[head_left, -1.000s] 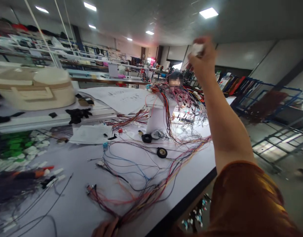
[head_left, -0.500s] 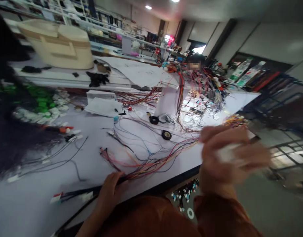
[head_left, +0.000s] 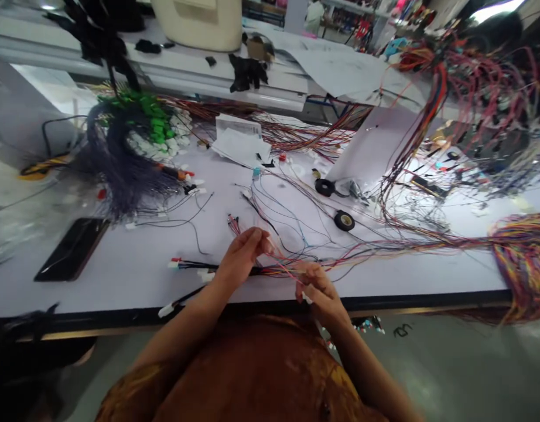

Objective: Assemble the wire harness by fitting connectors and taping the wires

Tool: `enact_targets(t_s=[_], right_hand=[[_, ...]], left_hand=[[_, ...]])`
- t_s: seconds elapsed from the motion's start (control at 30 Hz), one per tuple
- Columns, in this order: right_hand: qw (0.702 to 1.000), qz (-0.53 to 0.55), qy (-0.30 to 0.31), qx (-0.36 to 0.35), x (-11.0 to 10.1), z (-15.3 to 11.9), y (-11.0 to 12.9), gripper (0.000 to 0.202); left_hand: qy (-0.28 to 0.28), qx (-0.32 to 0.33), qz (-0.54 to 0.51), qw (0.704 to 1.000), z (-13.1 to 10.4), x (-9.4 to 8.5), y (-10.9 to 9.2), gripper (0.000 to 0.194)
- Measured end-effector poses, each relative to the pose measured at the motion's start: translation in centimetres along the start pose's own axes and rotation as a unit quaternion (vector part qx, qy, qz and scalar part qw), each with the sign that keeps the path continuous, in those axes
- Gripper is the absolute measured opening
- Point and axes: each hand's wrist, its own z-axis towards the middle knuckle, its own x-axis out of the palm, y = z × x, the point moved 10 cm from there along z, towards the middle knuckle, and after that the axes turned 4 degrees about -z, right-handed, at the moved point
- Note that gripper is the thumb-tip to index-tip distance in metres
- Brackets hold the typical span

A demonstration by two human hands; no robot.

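Observation:
My left hand [head_left: 241,258] is closed, its thumb and fingertips pinching a thin reddish wire [head_left: 281,265] above the bundle. That wire slants down to my right hand [head_left: 323,296], whose curled fingers hold a small white piece [head_left: 307,298], perhaps a connector; its exact shape is hidden. Under both hands lies a wire harness [head_left: 362,249] of red, yellow and black wires along the table's front edge. Black-sleeved branches with a red-and-white connector [head_left: 175,264] stick out to the left of my left wrist.
Two black tape rolls, one being this tape roll [head_left: 344,221], lie beyond the harness. Purple wires [head_left: 120,158] with green and white connectors hang at left near a dark phone [head_left: 72,249]. Multicoloured wires [head_left: 527,264] drape over the right edge. Papers [head_left: 241,140] lie behind.
My right hand has come down and left from its raised place at the right, back to the harness. My left hand has lifted from the bundle and now pinches a wire. The view has turned downward.

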Motion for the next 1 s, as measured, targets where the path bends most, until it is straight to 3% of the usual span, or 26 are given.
enact_targets(t_s=[0.07, 0.17, 0.23, 0.4, 0.5, 0.6, 0.7, 0.83, 0.93, 1.0], right_hand=[[0.996, -0.053, 0.05, 0.049, 0.5, -0.5, -1.8, 0.034], [0.972, -0.102, 0.171, 0.124, 1.8, -2.0, -4.5, 0.024], [0.965, -0.108, 0.185, 0.151, 1.0, -2.5, -5.3, 0.021], [0.971, -0.103, 0.073, 0.205, -3.4, -2.1, -6.3, 0.032], [0.981, -0.103, -0.001, 0.163, -4.4, -1.4, -4.8, 0.032], [0.988, -0.094, -0.077, 0.096, -5.0, -0.9, -2.4, 0.028], [0.974, -0.117, -0.19, 0.037, -7.5, -1.2, 0.1, 0.025], [0.917, -0.128, -0.378, -0.023, -15.5, -2.5, 2.5, 0.019], [0.882, -0.297, -0.361, 0.053, -19.7, -0.8, 2.8, 0.019], [0.807, -0.465, -0.362, 0.046, -19.5, 0.7, 4.5, 0.023]], left_hand=[[-0.053, 0.05, -0.011, 0.997, 0.7, -2.1, -2.3, 0.029], [-0.12, 0.113, 0.025, 0.986, 0.7, -5.4, -5.7, 0.028], [-0.167, 0.139, 0.052, 0.975, 0.0, -8.0, -7.4, 0.034], [-0.252, 0.203, 0.051, 0.945, -3.9, -14.2, -10.6, 0.039], [-0.278, 0.218, 0.062, 0.933, -6.3, -15.9, -11.5, 0.038], [-0.305, 0.256, 0.062, 0.915, -8.7, -16.2, -12.0, 0.035], [-0.285, 0.198, 0.014, 0.938, -9.1, -15.8, -9.4, 0.033], [-0.214, 0.023, -0.021, 0.976, -8.2, -14.4, -1.7, 0.036], [-0.179, 0.002, 0.027, 0.984, -7.8, -13.5, 2.0, 0.041], [-0.155, 0.005, 0.086, 0.984, -7.3, -12.8, 3.3, 0.041]])
